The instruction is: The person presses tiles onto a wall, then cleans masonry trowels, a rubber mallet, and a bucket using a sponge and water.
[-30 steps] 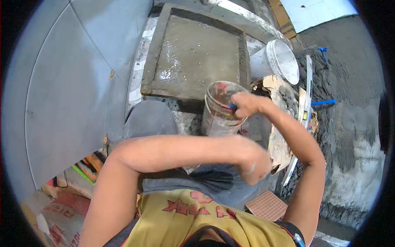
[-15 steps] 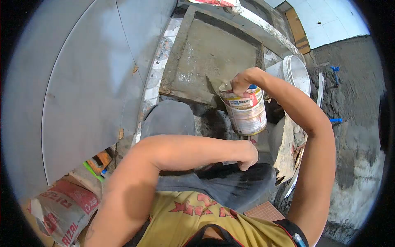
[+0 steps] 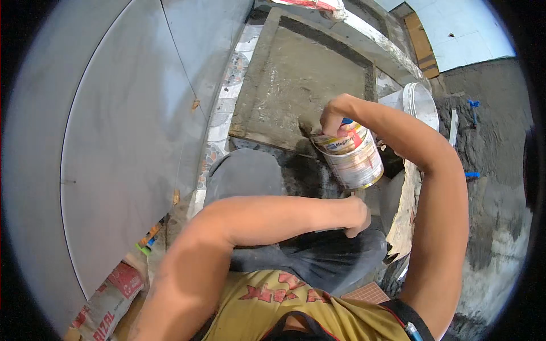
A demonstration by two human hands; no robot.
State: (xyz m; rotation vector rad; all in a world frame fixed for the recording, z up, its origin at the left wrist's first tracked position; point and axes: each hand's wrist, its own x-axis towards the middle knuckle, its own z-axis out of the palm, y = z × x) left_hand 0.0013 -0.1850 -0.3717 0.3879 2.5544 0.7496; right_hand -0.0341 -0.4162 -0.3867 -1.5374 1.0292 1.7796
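My right hand point(image 3: 336, 120) grips the upper rim of a used paint can point(image 3: 352, 159) with a "Megacryl" label. The can tilts left, its mouth against the near right edge of a shallow rectangular bed of wet grey cement point(image 3: 296, 85). Wet grey material shows at the can's lip. Below the can's base, my left hand point(image 3: 358, 217) is closed in a fist above my knee. What it holds, if anything, is hidden; a small pale end shows just above the fist.
A white bucket point(image 3: 420, 105) stands right of the bed. Large grey tiles point(image 3: 119, 136) line the left wall, and a cement bag point(image 3: 111, 304) lies at lower left. A torn sack edge point(image 3: 402, 213) is right of my knee. Blue pipe fittings point(image 3: 472, 175) stick out from the rough wall.
The can has tipped further over toward the bed, its base swinging right. My left hand has shifted slightly right along with the camera view.
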